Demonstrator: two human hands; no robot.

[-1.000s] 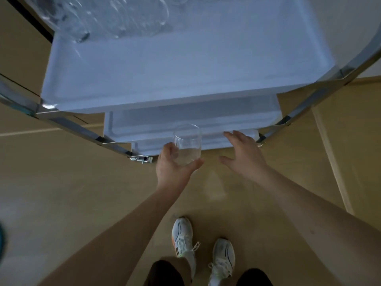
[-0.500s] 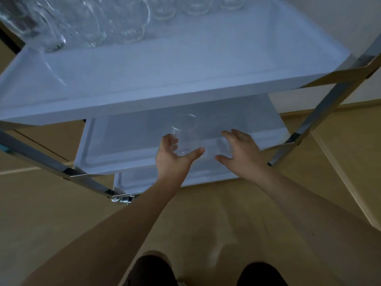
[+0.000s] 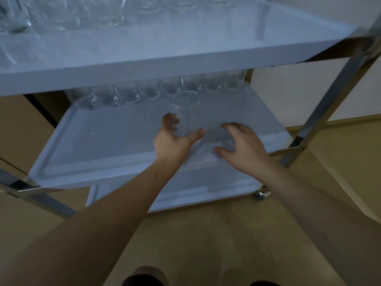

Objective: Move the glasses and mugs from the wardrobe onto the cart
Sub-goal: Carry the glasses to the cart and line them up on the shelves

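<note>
Left hand point(image 3: 171, 139) grips glass point(image 3: 186, 116) over middle shelf point(image 3: 103, 137); right hand point(image 3: 241, 145) spread.

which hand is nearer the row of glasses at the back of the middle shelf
Left. The left hand, holding a glass, reaches further in toward the row of glasses; the right hand hovers by the shelf's front edge.

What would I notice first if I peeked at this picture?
Probably the clear glass in the middle, held by the left hand over the cart's middle shelf. The right hand hovers beside it, holding nothing. Behind, a row of glasses stands at the back of that shelf, and more glasses crowd the top shelf.
</note>
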